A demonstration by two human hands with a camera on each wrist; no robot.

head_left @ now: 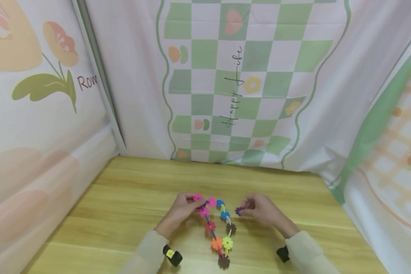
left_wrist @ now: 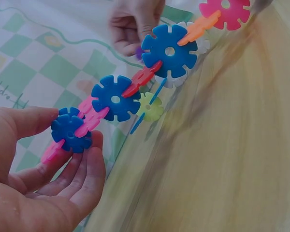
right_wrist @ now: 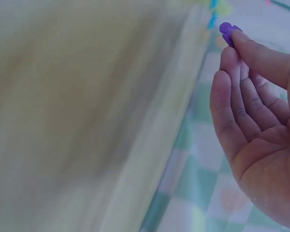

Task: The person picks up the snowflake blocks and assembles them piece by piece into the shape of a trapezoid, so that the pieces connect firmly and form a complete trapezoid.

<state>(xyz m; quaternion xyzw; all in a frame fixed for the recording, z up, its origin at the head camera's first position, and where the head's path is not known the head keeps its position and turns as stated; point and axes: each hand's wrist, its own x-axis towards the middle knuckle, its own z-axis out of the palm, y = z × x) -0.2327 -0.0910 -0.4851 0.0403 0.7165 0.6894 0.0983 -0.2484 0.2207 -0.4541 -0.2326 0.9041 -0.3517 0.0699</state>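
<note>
My left hand (head_left: 184,208) pinches one end of a chain of notched plastic discs (head_left: 217,243). In the head view the chain loops toward me in pink, red, orange, brown, yellow and blue. Seen from the left wrist, thumb and fingers hold a blue disc (left_wrist: 71,130) with pink discs slotted into it. To the right of the loop, my right hand (head_left: 263,210) holds a small purple disc (right_wrist: 227,31) between thumb and index fingertips. That purple disc (head_left: 238,211) is apart from the chain, level with its blue discs.
A wood-grain table (head_left: 130,190) lies under both hands. Behind it hangs a green-checked curtain (head_left: 205,83), with a flower-printed cloth (head_left: 37,125) along the left side and another patterned cloth (head_left: 397,152) at the right. Black bands (head_left: 172,255) sit at both wrists.
</note>
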